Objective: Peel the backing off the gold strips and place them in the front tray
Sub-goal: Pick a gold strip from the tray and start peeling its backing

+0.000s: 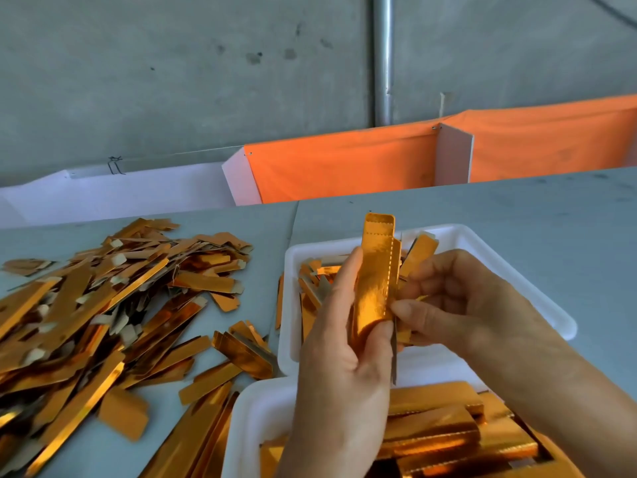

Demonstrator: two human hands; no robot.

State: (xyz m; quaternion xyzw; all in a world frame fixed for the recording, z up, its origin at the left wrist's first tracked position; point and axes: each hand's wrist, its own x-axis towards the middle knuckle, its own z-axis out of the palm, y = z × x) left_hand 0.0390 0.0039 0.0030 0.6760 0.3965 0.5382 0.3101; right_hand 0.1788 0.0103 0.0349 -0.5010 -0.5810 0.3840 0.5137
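Note:
My left hand (341,343) holds a gold strip (374,274) upright, fingers curled round its lower part. The strip shows a dotted perforated line along its right edge and across its top. My right hand (444,305) pinches the strip's right edge between thumb and fingers. Both hands hover over two white trays. The near front tray (248,415) holds flat gold strips (434,429). The far tray (482,250) holds gold offcuts and grey backing pieces.
A big loose heap of gold offcuts and backing scraps (103,305) covers the grey table (517,215) on the left. Orange cloth (344,163) hangs over white partitions behind the table. A metal pole (382,60) runs up the concrete wall.

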